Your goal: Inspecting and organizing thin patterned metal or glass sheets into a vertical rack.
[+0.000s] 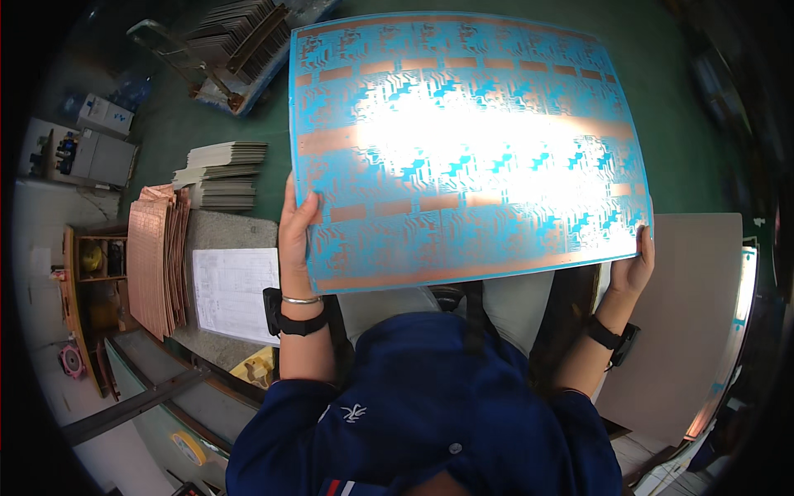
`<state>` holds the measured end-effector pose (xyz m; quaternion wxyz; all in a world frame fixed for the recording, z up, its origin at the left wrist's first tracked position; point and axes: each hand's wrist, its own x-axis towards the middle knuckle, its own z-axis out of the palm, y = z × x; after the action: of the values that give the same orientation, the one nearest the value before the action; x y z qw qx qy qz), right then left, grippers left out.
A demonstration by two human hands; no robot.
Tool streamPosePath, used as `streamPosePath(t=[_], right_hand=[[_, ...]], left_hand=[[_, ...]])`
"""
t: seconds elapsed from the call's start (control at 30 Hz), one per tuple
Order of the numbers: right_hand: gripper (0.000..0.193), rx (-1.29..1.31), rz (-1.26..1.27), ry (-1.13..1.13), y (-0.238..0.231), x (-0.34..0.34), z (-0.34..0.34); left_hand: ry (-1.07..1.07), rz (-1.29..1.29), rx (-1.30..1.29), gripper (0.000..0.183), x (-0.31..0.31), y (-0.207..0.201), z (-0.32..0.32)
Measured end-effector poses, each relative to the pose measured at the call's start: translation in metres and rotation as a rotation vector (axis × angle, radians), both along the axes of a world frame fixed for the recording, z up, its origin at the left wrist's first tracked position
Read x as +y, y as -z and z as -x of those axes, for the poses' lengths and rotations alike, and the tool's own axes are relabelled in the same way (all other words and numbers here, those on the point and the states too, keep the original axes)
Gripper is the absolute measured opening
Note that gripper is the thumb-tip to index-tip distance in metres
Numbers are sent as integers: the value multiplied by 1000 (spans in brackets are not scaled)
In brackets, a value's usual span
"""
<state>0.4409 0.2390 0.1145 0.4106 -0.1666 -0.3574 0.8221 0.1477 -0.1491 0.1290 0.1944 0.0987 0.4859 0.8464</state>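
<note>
A large printed circuit board panel (372, 248), copper-coloured with blue traces, is held up in front of me, and bright light glares off its middle. My left hand (298, 231) grips its left edge, with the thumb on the face and the other fingers mostly hidden behind. At the lower right corner, my right hand (635, 263) is closed round the edge, its fingers partly hidden by the panel. Both wrists carry black straps, and a silver bangle (302, 300) circles the left one.
Left of me, a stack of copper sheets (153, 260) stands beside a printed paper sheet (236, 291) on a grey surface. Behind it are pale stacked boards (222, 174). A loaded trolley (240, 83) is at the far left. A large grey board (691, 331) lies at my right.
</note>
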Motion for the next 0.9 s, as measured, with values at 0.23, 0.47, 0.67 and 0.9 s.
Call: streamPosePath(t=[0.23, 0.47, 0.67, 0.9], right_hand=[[52, 3, -72, -13, -23, -31, 13], [64, 96, -56, -106, -30, -34, 17], [67, -74, -14, -204, -39, -21, 21], [55, -281, -55, -344, -20, -24, 42]], left_hand=[[-4, 19, -51, 51, -22, 13, 14], [30, 95, -40, 50, -45, 30, 29], [66, 92, -33, 44, -34, 2, 21], [255, -445, -45, 60, -53, 24, 42]])
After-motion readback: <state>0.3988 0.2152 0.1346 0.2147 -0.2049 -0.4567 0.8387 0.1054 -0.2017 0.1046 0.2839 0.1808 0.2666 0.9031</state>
